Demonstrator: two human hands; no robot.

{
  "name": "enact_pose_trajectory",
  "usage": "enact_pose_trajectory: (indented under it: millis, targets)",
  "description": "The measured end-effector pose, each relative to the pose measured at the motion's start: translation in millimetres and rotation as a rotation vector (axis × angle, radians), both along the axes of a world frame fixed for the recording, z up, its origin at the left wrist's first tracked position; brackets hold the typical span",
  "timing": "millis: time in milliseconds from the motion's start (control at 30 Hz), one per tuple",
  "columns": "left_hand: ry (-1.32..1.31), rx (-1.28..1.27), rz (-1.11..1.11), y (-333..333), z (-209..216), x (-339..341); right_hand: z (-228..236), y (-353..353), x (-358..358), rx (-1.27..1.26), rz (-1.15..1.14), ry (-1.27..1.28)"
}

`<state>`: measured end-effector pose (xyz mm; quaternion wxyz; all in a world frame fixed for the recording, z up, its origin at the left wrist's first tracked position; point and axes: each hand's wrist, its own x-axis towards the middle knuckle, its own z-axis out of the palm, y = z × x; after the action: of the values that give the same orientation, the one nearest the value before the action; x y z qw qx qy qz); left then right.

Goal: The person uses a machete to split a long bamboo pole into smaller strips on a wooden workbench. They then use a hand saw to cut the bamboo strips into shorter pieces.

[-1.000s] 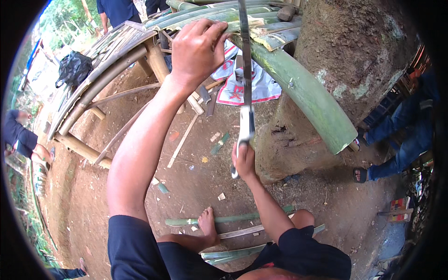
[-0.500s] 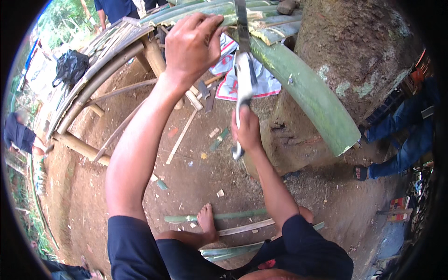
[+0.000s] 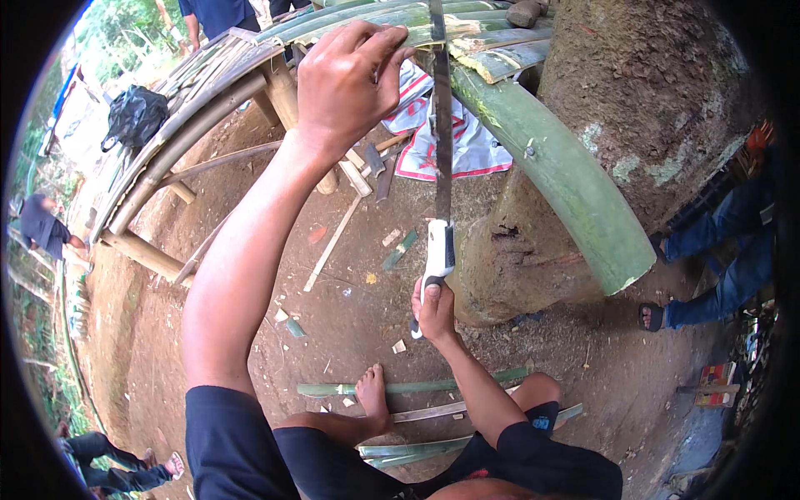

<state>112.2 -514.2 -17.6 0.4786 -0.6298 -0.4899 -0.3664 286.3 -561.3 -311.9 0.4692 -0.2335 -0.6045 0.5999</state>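
My right hand [image 3: 434,310] is wrapped round the white and dark handle of a hand saw [image 3: 442,150]. The saw's long straight blade points away from me and crosses a split bamboo piece [image 3: 421,38] at the far end. Just left of the blade, my left hand [image 3: 354,79] is closed on that bamboo, fingers curled and thumb toward the saw. Its fingers partly hide where they grip. Right of the blade, a wide green bamboo half [image 3: 558,162] slopes down along a tree trunk [image 3: 642,75].
A bamboo bench [image 3: 179,150] stands at the left with a black plastic bag [image 3: 136,115] on it. A white sack [image 3: 458,146] and a hammer [image 3: 375,160] lie beneath the bamboo. Bamboo lengths [image 3: 417,387] lie by my bare foot. Other people stand at the edges.
My right hand has drawn the saw back toward me, and more of its blade shows. My left hand stays at the bamboo. The view has shifted slightly.
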Motion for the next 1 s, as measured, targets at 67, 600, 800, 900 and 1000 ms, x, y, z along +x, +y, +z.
enact_pose_trajectory:
  millis: [67,600,800,900,1000]
  targets:
    - [0.01,0.01,0.02,-0.4,-3.5,-1.0,21.0,18.4,-8.9,0.188,-0.071,-0.103]
    - [-0.019,0.059,-0.021,4.9,-1.4,5.6,-17.3,5.3,24.7,0.023,0.059,-0.027]
    - [-0.041,0.011,-0.027,4.8,-3.1,6.5,67.6,47.9,3.0,0.085,0.025,-0.151]
    - [-0.02,0.001,-0.015,2.4,-1.2,1.8,0.6,-0.5,32.2,0.025,0.001,-0.161]
    - [-0.053,0.001,-0.029,-0.4,-5.4,-0.3,34.0,6.5,29.8,0.047,0.045,-0.177]
